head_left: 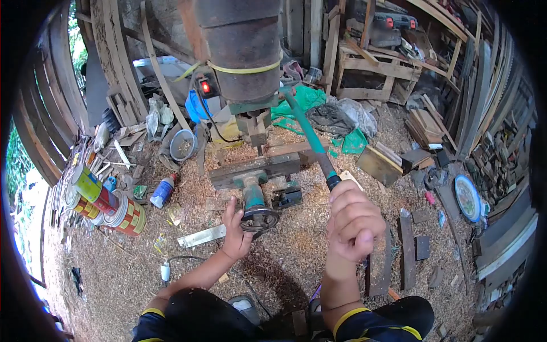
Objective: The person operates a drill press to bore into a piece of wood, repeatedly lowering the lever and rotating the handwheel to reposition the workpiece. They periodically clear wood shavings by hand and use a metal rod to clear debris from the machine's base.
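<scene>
My right hand [356, 221] is wrapped round the black grip of a long green lever [307, 128], which runs up to the machine's side. My left hand [236, 232] has its fingers stretched out and apart, right at the left rim of a dark handwheel [259, 219]. Behind the wheel, a green screw housing [252, 194] leads to the vise holding a wooden board [256, 169]. A drill or chisel bit [259, 150] points down over the wood from the machine head [245, 57]. The switch [205, 86] on its side glows red.
Wood shavings cover the floor [188, 308]. Paint cans [122, 214] and a blue bottle [163, 191] stand at left, near a metal strip [202, 235]. Wood blocks [406, 251] lie at right, with a round blue-rimmed dish [468, 198] beyond. A cable [188, 257] runs near my feet.
</scene>
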`<state>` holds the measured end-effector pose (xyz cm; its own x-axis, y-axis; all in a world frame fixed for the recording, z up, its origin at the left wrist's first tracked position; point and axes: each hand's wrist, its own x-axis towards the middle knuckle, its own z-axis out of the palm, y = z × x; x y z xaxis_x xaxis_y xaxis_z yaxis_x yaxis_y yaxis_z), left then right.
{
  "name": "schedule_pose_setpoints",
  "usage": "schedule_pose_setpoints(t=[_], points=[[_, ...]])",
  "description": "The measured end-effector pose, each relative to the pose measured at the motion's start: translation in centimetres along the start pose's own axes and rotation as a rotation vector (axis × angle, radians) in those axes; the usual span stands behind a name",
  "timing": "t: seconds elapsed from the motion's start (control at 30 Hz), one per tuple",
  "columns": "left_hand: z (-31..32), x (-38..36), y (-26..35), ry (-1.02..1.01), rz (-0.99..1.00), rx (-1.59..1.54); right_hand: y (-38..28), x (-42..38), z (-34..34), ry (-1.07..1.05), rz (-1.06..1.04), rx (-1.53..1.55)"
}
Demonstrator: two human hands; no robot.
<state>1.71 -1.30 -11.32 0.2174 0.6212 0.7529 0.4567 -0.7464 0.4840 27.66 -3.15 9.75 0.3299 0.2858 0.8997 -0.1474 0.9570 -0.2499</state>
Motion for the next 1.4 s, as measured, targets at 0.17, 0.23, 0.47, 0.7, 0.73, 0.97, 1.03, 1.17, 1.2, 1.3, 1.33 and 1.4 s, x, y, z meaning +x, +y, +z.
schedule_pose_setpoints(t=[0.17, 0.23, 0.47, 0.7, 0.73, 0.97, 1.03, 1.17, 1.2, 1.3, 1.33, 1.4], points=[[-1.2, 0.3, 1.5, -0.058, -0.017, 0.098, -0.1, 5.6, 1.5, -0.081, -0.032, 0.078], [-1.5, 0.5, 1.6, -0.071, -0.003, 0.104, 0.1, 8.7, 2.2, -0.146, -0.001, 0.139], [-2.6, 1.2, 2.7, -0.104, 0.01, 0.111, 1.8, 20.8, 5.7, -0.205, 0.253, 0.225], [-2.6, -0.6, 1.4, -0.129, 0.011, 0.172, 2.7, 24.4, 7.5, -0.191, 0.321, 0.133], [-2.6, -1.2, 1.1, -0.119, 0.013, 0.166, 2.5, 24.2, 7.5, -0.175, 0.316, 0.136], [-3.0, -5.2, -1.5, -0.265, -0.055, 0.275, 2.5, 21.8, 7.2, -0.078, 0.216, 0.237], [-3.2, -5.4, -1.4, -0.275, -0.109, 0.273, 2.2, 20.9, 6.8, -0.094, 0.215, 0.254], [-3.4, -4.4, -0.4, -0.272, -0.202, 0.265, 2.0, 20.5, 6.7, -0.08, 0.192, 0.25], [-3.3, -4.0, -0.2, -0.272, -0.197, 0.262, 1.9, 20.5, 6.6, -0.08, 0.187, 0.247], [-2.8, -3.7, -0.5, -0.228, -0.2, 0.25, 2.0, 20.6, 6.6, -0.081, 0.197, 0.229], [-2.3, -4.4, -1.1, -0.241, -0.187, 0.287, 2.1, 20.7, 6.6, -0.098, 0.205, 0.236], [-1.7, -5.0, -1.7, -0.252, -0.176, 0.321, 2.1, 20.9, 6.5, -0.118, 0.216, 0.241]])
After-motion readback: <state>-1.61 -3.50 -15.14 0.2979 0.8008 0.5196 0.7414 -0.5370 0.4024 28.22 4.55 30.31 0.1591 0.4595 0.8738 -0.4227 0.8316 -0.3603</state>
